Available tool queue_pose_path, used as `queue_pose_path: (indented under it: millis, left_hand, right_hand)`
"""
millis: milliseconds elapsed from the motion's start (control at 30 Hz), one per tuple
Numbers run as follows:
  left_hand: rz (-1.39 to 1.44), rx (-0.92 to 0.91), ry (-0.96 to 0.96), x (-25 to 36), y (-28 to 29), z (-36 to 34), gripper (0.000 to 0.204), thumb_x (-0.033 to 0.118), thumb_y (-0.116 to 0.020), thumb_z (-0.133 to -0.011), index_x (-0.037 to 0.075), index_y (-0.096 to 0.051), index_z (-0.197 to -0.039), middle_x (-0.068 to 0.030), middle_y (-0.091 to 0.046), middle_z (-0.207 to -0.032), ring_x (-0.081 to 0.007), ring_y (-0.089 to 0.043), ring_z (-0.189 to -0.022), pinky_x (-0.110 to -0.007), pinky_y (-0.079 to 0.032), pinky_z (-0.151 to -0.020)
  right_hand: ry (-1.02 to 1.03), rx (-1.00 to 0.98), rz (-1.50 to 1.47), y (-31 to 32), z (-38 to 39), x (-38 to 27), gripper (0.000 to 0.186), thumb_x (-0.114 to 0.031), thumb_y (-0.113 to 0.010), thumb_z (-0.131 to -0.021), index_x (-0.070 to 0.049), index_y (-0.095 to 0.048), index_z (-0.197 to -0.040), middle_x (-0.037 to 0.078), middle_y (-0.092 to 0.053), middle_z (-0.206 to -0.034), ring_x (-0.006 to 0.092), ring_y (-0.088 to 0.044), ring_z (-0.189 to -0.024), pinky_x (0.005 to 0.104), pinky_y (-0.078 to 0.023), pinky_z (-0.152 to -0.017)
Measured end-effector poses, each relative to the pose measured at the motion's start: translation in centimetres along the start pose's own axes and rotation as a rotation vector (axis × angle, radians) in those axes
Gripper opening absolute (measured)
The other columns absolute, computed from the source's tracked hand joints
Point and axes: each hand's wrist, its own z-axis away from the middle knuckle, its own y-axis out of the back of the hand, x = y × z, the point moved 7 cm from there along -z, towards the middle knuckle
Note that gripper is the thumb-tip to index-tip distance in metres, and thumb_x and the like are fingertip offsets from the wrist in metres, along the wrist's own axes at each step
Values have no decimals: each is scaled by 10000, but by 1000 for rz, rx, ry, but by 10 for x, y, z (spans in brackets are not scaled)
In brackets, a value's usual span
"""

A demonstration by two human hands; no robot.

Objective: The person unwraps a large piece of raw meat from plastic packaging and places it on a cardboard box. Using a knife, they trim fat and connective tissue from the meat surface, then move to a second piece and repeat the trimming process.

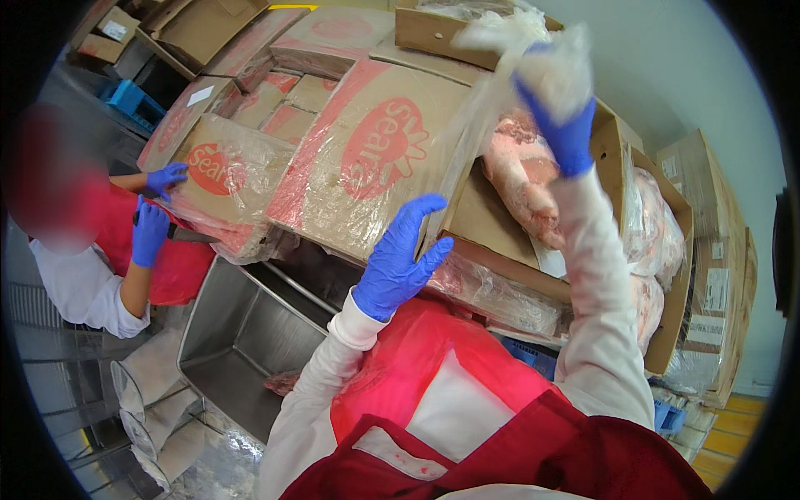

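My right hand (562, 129) is raised at the upper right, closed on a crumpled clear plastic bag (554, 71), which is blurred and trails down to the left. Below it a large pale pink piece of raw meat (521, 179) lies in an open cardboard box (479, 217). More meat in clear wrap (654, 221) sits in a box to the right. My left hand (398, 254), in a blue glove, is open with fingers spread, beside the front edge of a large film-covered carton (333, 192) with red print.
At left a co-worker (175, 279) in red apron holds a knife (192, 233) beside a carton. A steel bin (217, 342) stands below the stacked cartons. Tall wrapped boxes (708, 325) stand by the right wall. Blue pallets (129, 104) show at upper left.
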Motion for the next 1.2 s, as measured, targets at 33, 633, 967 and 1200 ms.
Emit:
queue_pose_path:
  millis: [33,633,967,1200]
  left_hand:
    - [9,6,33,-5,-2,4,447,218,-626,-903,38,-474,-1282,-121,-531,-1244,-265,-524,-1147,-397,-409,-973]
    - [-25,-102,-53,-32,-67,-10,171,89,-667,-837,45,-647,-1001,-93,-662,-949,-237,-643,-926,-335,-479,-855]
    - [-524,-107,-301,-38,-132,-61,362,263,-632,-853,111,-506,-550,-112,-514,-535,-319,-509,-465,-422,-382,-461]
    - [-624,-135,-276,-38,-132,-60,336,262,-613,-856,103,-546,-568,-113,-548,-550,-310,-546,-486,-416,-412,-467]
  right_hand:
    - [-17,129,25,-1,-26,22,137,-123,-616,-858,-88,-649,-987,101,-645,-982,280,-594,-933,380,-474,-839]
    - [-881,-835,-656,117,167,50,460,-265,-641,-900,-48,-536,-1291,96,-637,-1172,150,-608,-1005,321,-504,-836]
    - [-1392,-528,-3,120,296,-56,178,-309,-664,-840,-142,-720,-865,92,-656,-652,266,-654,-606,343,-490,-561]
    - [-1401,-1073,-675,92,309,-38,324,-358,-684,-804,-63,-691,-938,164,-683,-877,310,-663,-837,378,-507,-746]
